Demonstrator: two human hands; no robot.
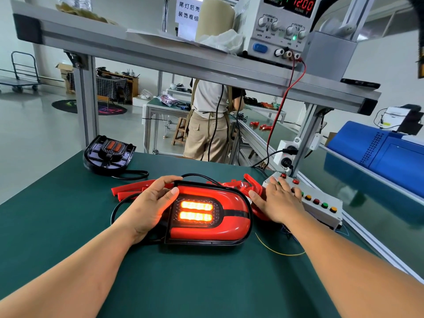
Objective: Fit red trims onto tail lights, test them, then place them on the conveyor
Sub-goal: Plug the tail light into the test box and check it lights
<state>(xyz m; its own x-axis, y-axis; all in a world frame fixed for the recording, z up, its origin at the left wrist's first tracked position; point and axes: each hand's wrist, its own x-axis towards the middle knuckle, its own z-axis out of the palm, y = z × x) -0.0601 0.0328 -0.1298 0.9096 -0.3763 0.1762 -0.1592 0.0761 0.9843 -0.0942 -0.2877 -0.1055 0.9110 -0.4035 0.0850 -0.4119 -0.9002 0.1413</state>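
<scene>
- Forearms are stretching across the green table (68,226), nearest the viewer.
- Left grip (153,203) is clasping the left end of the tail light (206,216), with the thumb lying on the lens.
- Tail light is lying flat mid-table, red trim fitted and both bars glowing; the test step is probably running.
- Right grip (277,200) is lying flat on the button box (321,205), fingers straight, grasping nothing.
- Power supply (282,26) is showing 12.00.
- Risk: black cable (117,210) is looping beside the left wrist; lifting towards the conveyor (371,198) while it is plugged in could snag it and drag the spare trims (130,189).
- Risk: flat fingers are spanning several buttons, so a wrong press is possible.
</scene>
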